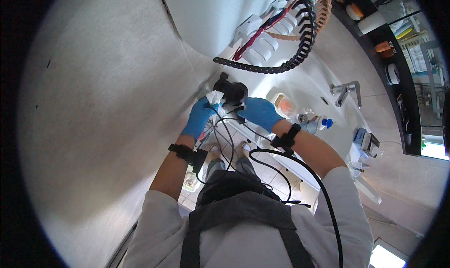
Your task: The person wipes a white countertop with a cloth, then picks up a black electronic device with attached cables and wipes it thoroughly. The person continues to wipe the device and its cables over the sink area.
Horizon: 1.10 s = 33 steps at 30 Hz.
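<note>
My left hand (200,115), in a blue glove, is closed on a crumpled white wipe (215,98). The wipe lies against a black device with a round end (235,93), which looks like a hair dryer. My right hand (260,113), also gloved in blue, is at the device's near right side. Its fingers are bent together around a dark part, and what exactly they grip is hidden. Thin black cables (226,122) hang below and between both hands.
At right is a white washbasin (300,87) with a chrome faucet (347,90). A pump bottle with a blue top (323,122) and a basket (283,103) stand in it. A white wall cabinet (206,19) with hanging headbands (304,43) juts in ahead. A wall (108,104) rises at left.
</note>
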### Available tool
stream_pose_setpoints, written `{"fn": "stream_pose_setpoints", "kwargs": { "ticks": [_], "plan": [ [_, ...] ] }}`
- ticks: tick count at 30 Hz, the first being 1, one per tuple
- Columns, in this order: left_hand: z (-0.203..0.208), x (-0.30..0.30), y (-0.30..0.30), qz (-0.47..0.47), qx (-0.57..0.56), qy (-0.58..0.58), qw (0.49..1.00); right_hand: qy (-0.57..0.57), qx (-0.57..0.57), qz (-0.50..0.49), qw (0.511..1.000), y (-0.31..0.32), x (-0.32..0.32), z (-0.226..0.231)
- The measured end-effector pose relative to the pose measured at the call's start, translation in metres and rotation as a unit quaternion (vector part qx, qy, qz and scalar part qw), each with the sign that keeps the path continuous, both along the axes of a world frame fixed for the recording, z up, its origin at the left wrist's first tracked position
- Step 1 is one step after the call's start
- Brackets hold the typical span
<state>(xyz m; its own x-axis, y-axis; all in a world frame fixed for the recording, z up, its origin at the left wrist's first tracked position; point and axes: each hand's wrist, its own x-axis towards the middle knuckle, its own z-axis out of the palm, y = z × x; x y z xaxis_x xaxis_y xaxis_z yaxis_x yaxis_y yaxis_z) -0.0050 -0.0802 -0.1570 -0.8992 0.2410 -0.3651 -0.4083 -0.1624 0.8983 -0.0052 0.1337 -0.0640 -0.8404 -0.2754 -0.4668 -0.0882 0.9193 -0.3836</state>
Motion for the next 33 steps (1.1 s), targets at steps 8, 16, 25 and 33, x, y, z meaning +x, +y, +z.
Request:
{"fn": "stream_pose_setpoints", "kwargs": {
  "ticks": [8, 16, 25, 33],
  "plan": [
    [-0.019, 0.001, 0.010, 0.114, 0.189, -0.012, 0.975, 0.027, -0.169, 0.013, 0.985, -0.040, -0.018, 0.005],
    [-0.011, 0.007, -0.005, -0.006, 0.035, 0.058, 0.998, -0.039, -0.334, -0.196, 0.921, 0.038, -0.036, 0.033],
    [0.024, -0.001, -0.020, -0.158, -0.065, 0.019, 0.985, -0.078, -0.244, -0.303, 0.918, 0.168, 0.020, -0.019],
    [0.048, -0.006, -0.032, -0.223, -0.073, 0.062, 0.970, 0.001, 0.082, -0.120, 0.989, 0.156, 0.025, -0.071]
  ]
}}
